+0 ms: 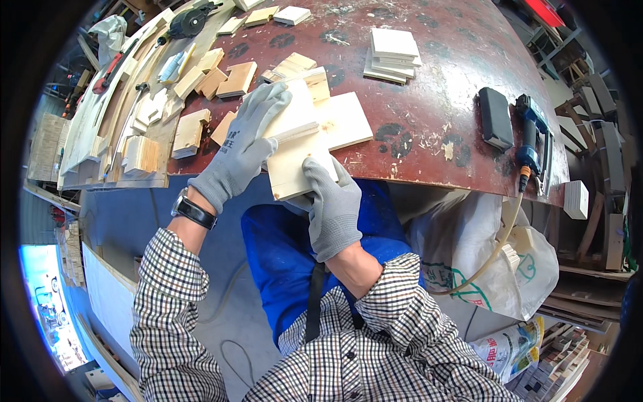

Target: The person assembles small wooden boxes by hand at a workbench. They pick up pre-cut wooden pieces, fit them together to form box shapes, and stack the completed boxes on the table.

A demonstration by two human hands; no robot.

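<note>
Both my hands wear grey gloves. My left hand [242, 149] is closed on the left side of a pale wooden piece [300, 167], fingers on top and thumb near a raised strip across it. With thumb on top and fingers underneath, my right hand [333, 209] grips the same piece at its near right corner. The wooden piece is tilted at the table's near edge, over my lap. Just beyond it, a flat square board [348, 120] lies on the red-brown table [442, 100]. Whether the piece touches that board I cannot tell.
A stack of square boards [394, 50] stands farther back. At right lie a black box [495, 117] and a blue air nailer [530, 137] with a hose [499, 248] hanging down. Wood blocks [191, 130] crowd the left, near a black power tool [189, 23]. A white sack [462, 248] stands below right.
</note>
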